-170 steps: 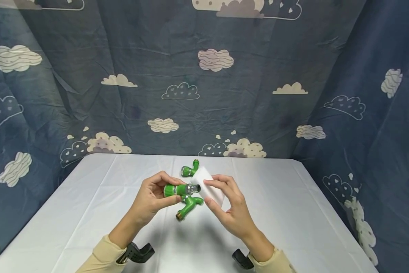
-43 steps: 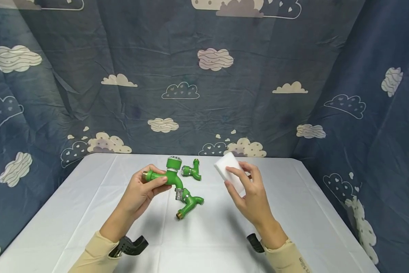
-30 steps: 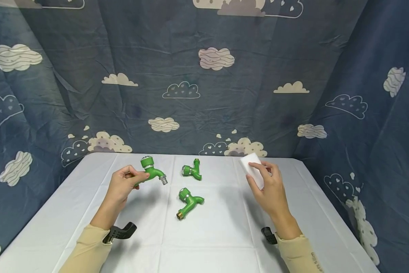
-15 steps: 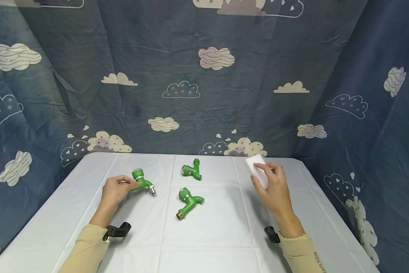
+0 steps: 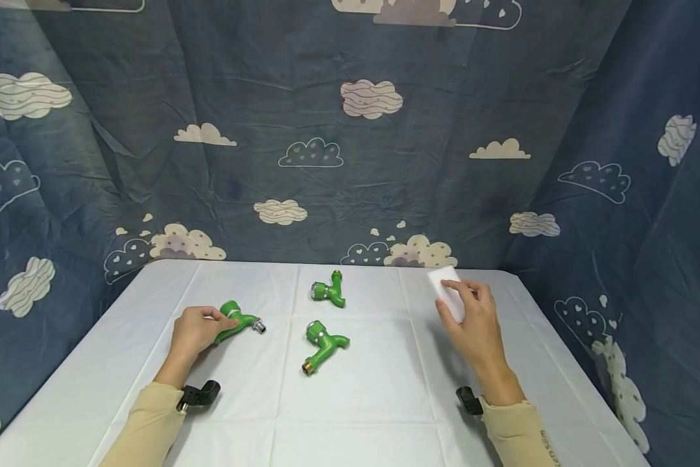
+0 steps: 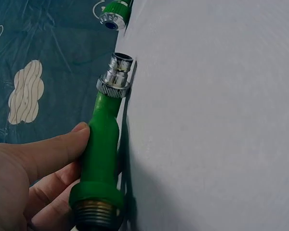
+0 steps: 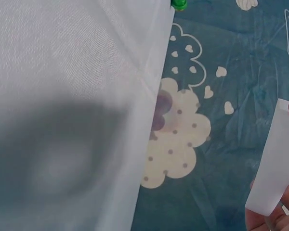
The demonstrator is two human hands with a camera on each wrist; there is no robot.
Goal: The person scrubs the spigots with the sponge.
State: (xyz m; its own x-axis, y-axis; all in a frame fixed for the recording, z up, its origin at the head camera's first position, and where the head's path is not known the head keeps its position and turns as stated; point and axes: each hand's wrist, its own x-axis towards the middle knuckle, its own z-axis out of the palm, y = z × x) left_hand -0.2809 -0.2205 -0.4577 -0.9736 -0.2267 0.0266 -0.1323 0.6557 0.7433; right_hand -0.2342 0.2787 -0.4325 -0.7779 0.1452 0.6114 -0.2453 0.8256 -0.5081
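My left hand point(image 5: 193, 334) pinches a green tap point(image 5: 241, 321) by its body, low over the left part of the table. In the left wrist view this tap point(image 6: 102, 149) shows a silver ribbed nozzle at one end and a brass thread at the other; thumb and fingers hold its side. On the right, my right hand point(image 5: 477, 324) grips a white rectangular block point(image 5: 446, 293), like a sponge, between thumb and fingers, raised above the table. The block point(image 7: 273, 159) shows its narrow side in the right wrist view, with fingertips at its edges.
Two more green taps lie mid-table: one tap point(image 5: 329, 290) near the back edge, another tap point(image 5: 325, 347) closer, brass thread toward me. A white cloth covers the table point(image 5: 361, 402). A dark blue curtain point(image 5: 420, 194) with cloud prints hangs behind and at both sides.
The left hand has moved left and down with its tap, from the middle to the table's left part, and the tap has tilted over. The right hand has carried the white block away rightward.
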